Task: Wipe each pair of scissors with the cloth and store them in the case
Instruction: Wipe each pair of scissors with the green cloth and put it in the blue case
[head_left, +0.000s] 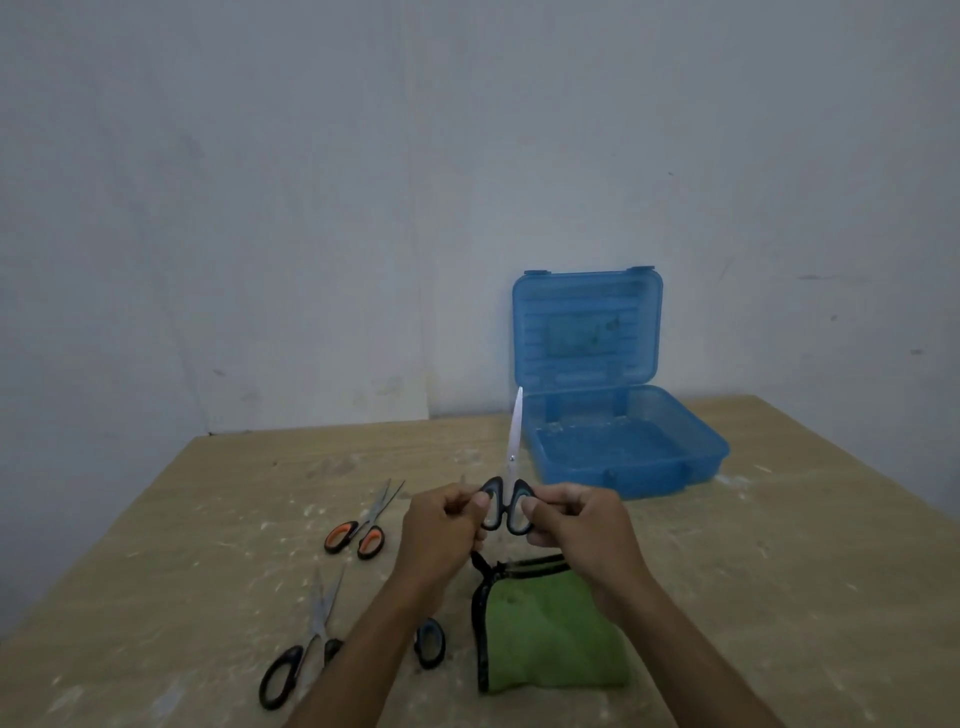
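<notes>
Above the green cloth (550, 631), both hands' fingers (480, 501) pinch black scissors (508, 501), open blue case (623, 447) beyond.

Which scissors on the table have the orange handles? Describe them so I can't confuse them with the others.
Start at the open blue case at the table's far right, then look left past the hands. The orange-handled scissors lie flat on the wooden table, blades slightly apart. They alone have orange grips; the pair nearer the camera is black-handled.

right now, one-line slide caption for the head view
Both hands hold black-handled scissors upright before an open blue case.
</notes>
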